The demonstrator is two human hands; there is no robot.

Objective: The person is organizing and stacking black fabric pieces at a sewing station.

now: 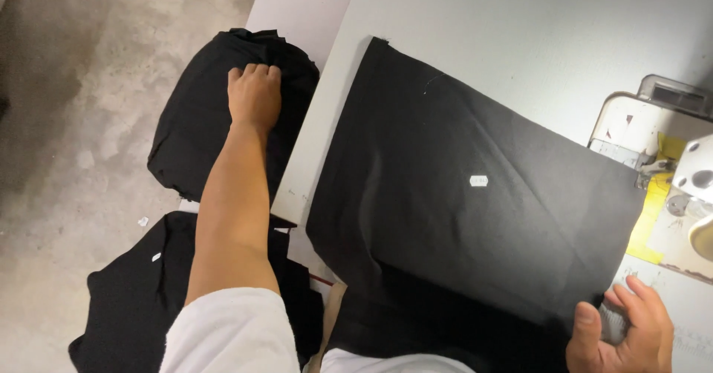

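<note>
A large black fabric panel (460, 195) lies flat on the white sewing table (520, 31), with a small white tag (480, 181) stuck near its middle. My right hand (622, 336) pinches the panel's near right corner at the table's front edge. My left hand (254, 95) reaches out to the left, its fingers curled into the top of a stack of black fabric pieces (200, 120) on a low white surface beside the table. My left arm wears a short white sleeve.
A sewing machine (679, 172) with a yellow guide strip stands at the right edge of the table. Another heap of black fabric (134, 299) lies lower left, near my lap. Bare concrete floor (82, 83) spreads to the left.
</note>
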